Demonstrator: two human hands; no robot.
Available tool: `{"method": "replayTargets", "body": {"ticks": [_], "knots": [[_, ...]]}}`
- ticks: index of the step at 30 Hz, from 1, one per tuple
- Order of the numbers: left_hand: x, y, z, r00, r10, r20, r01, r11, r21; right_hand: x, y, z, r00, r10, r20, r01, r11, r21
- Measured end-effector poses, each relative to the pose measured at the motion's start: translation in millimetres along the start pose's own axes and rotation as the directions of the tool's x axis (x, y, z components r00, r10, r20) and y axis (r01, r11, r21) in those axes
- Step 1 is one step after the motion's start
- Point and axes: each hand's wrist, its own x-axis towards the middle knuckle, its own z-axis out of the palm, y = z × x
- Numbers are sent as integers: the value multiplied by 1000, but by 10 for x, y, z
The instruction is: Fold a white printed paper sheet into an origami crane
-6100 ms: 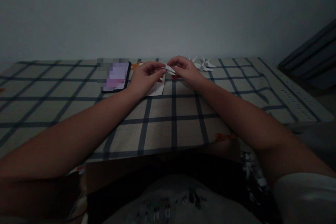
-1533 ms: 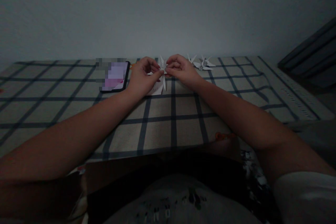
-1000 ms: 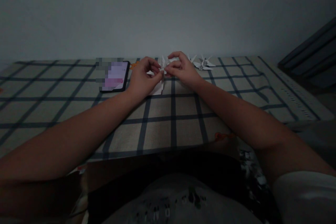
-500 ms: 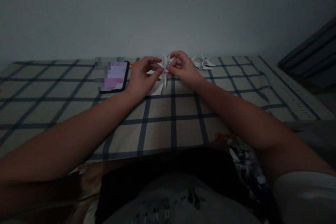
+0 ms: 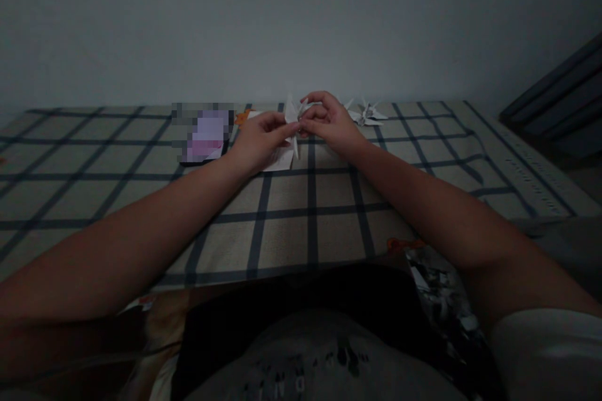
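Observation:
A white folded paper crane (image 5: pixel 292 111) is held upright between my two hands above the table. My left hand (image 5: pixel 261 138) pinches its left side with thumb and fingers. From the right, my right hand (image 5: pixel 329 120) grips it with thumb and forefinger, the other fingers curled. The fingertips hide the crane's middle. Beneath my left hand lies a sheet of white paper (image 5: pixel 279 160), partly covered by the hand. Just beyond my right hand, more folded paper cranes (image 5: pixel 369 114) rest on the cloth.
A phone (image 5: pixel 207 136) with a lit, partly blurred screen lies left of my hands. Behind my left hand is a small orange object (image 5: pixel 242 118). A checked cloth (image 5: pixel 286 235) covers the table, which meets a plain wall (image 5: pixel 291 25). Dark slatted panels (image 5: pixel 559 97) stand at the right.
My left hand has shifted its hold and its fingers lie flatter against the crane. The crane has turned a little, showing a broader face. My right hand has barely moved.

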Motion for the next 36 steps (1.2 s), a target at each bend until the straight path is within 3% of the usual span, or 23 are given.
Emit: {"method": "replayTargets", "body": {"ticks": [8, 15, 19, 24, 30, 36], "knots": [[-19, 42, -18, 996, -79, 52, 81, 996, -49, -11, -67, 19, 996, 91, -25, -91, 995, -34], [-49, 141, -26, 963, -194, 188, 229, 954, -192, -6, -126, 4, 997, 68, -41, -72, 992, -101], [-77, 163, -13, 955, -242, 169, 278, 931, -236, -10, -154, -54, 999, 46, -10, -47, 991, -126], [-96, 232, 16, 960, -240, 145, 267, 941, -208, 1, -146, -82, 999, 33, 4, -32, 991, -132], [-79, 269, -19, 931, -229, 284, 286, 941, -180, -1, -138, -92, 998, 59, -2, -59, 991, -117], [-69, 245, -47, 908, -279, 313, 356, 907, -226, 11, -106, -89, 993, 111, 26, -111, 994, 4]]}}
